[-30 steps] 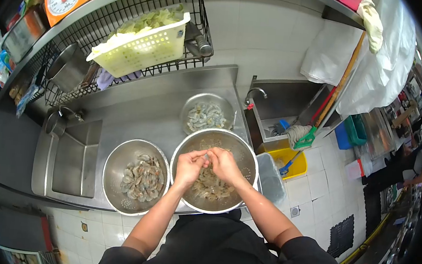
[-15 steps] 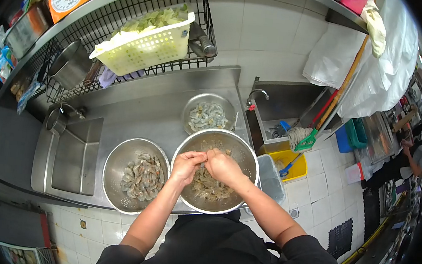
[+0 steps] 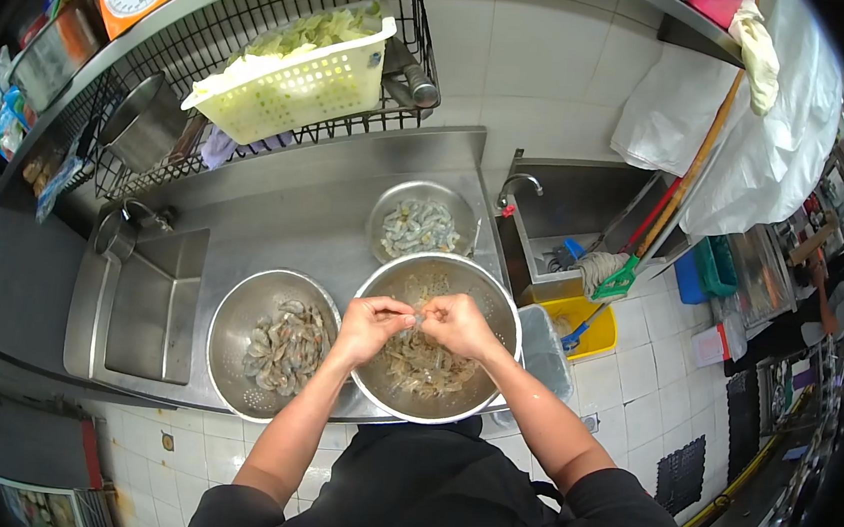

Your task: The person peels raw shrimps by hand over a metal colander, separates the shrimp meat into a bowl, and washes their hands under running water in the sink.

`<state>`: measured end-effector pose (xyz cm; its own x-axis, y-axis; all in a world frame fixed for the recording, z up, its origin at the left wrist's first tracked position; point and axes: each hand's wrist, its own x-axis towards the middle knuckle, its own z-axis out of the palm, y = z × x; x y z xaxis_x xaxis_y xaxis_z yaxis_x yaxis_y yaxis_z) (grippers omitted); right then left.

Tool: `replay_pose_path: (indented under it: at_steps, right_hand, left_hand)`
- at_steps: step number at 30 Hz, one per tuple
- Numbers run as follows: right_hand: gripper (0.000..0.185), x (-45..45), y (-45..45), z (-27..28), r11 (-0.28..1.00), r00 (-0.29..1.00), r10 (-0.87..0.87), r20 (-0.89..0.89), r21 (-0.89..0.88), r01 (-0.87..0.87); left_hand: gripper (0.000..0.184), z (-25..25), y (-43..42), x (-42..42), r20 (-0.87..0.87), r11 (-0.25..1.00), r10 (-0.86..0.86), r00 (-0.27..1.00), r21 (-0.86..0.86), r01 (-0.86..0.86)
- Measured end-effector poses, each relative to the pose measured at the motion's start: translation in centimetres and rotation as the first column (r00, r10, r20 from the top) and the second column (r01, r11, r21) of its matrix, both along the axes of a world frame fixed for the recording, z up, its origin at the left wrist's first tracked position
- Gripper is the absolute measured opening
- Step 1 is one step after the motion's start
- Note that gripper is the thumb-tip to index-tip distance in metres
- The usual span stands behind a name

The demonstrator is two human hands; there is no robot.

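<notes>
Over a large steel colander [image 3: 509, 343] holding a heap of shrimp shells [image 3: 425, 366], my left hand [image 3: 368, 327] and my right hand [image 3: 459, 325] meet almost fingertip to fingertip. Both are closed in a pinch on a small greyish shrimp [image 3: 417, 319], mostly hidden by the fingers. To the left, a second perforated colander [image 3: 231, 332] contains unpeeled shrimp [image 3: 286, 350]. Behind my hands, a smaller steel bowl [image 3: 376, 243] holds pale peeled shrimp [image 3: 421, 227].
A steel counter [image 3: 274, 231] carries the bowls, with a sink [image 3: 153, 310] at its left. Above hangs a wire rack with a basket of cut greens [image 3: 296, 102]. At right are a clear plastic tub [image 3: 542, 354], a yellow mop bucket [image 3: 592, 329] and another person's arm [image 3: 824, 299].
My right hand's fingers have drawn slightly away from my left, and the hand is turned a little more upright. The whole view has shifted slightly; the bowls look unmoved.
</notes>
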<state>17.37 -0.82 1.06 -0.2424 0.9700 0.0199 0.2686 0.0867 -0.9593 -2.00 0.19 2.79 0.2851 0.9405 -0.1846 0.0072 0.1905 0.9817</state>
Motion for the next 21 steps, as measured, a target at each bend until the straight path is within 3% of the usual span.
replay_pose_path:
  at_steps: [2, 9, 11, 14, 15, 17, 19, 21]
  right_hand:
    - [0.008, 0.1, -0.2, -0.2, 0.992, 0.985, -0.056, -0.162, -0.117, 0.037]
    - [0.008, 0.6, -1.1, -1.2, 0.975, 0.986, -0.167, -0.014, -0.149, 0.163]
    - [0.008, 0.4, -1.3, -1.3, 0.967, 0.981, -0.186, -0.051, -0.186, 0.174]
    - [0.008, 0.5, -1.2, -0.1, 0.926, 0.964, -0.257, -0.069, -0.303, 0.225]
    - [0.008, 0.6, -1.1, -0.7, 0.925, 0.962, -0.265, -0.070, -0.301, 0.233]
    - [0.008, 0.7, -0.9, -2.4, 0.960, 0.966, -0.253, -0.043, -0.138, 0.245]
    - [0.007, 0.6, -1.2, -1.3, 0.955, 0.967, -0.243, -0.077, -0.191, 0.225]
    - [0.007, 0.5, -1.3, -0.1, 0.952, 0.968, -0.226, -0.113, -0.238, 0.194]
  left_hand:
    - [0.015, 0.5, 0.0, -0.2, -0.102, 0.998, -0.037, 0.994, 0.049, 0.042]
    - [0.019, -1.5, 0.5, -0.3, 0.025, 1.000, -0.013, 1.000, 0.005, 0.012]
    - [0.022, -0.5, 0.1, 0.8, -0.226, 0.985, -0.105, 0.968, 0.111, 0.133]
    - [0.027, -1.0, -0.5, 1.3, -0.287, 0.971, -0.119, 0.950, 0.168, 0.172]
    - [0.027, -1.1, -0.7, 1.5, -0.192, 0.988, -0.098, 0.977, 0.098, 0.118]
    - [0.026, -0.8, -0.8, 1.7, -0.213, 0.980, -0.097, 0.972, 0.149, 0.130]
    - [0.026, -0.1, -1.1, 1.9, -0.233, 0.972, -0.084, 0.969, 0.196, 0.132]
    - [0.024, 0.6, -1.0, 2.1, -0.452, 0.938, -0.055, 0.891, 0.282, 0.202]
